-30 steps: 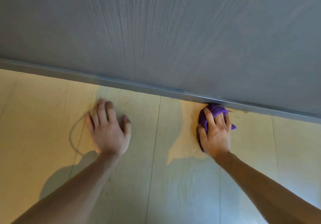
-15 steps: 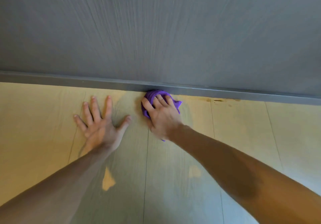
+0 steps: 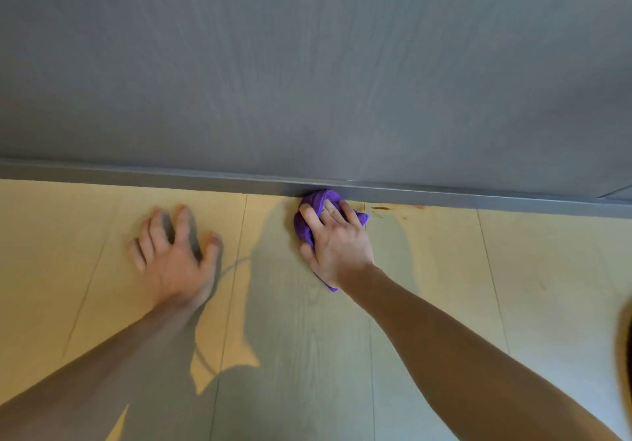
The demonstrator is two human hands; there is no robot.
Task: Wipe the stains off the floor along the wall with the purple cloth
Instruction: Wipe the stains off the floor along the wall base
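Pressing down on the purple cloth (image 3: 309,213), the right hand (image 3: 337,244) lies over the bunched fabric with its fingers curled around it, pinning it to the floor (image 3: 444,286). Folds of cloth bulge out past the fingertips at 12 o'clock, where they touch the grey skirting strip (image 3: 171,175), and a small corner pokes out beneath the wrist at 6 o'clock. The right forearm runs away toward 4 o'clock.

At 9 o'clock from that hand, well apart from the cloth, the left hand (image 3: 174,252) is spread open with fingers splayed and gripping nothing; it is blurred, so whether the palm touches the boards cannot be told. Its forearm leads off toward 7 o'clock.

At 2 o'clock from the right hand, near the cloth, brownish stains (image 3: 381,208) streak the pale wood floor right against the skirting, with a few smaller specks just below them. Above the skirting rises the grey wall (image 3: 307,64), marked with faint vertical grain. Shadows of both arms fall across the floorboards.
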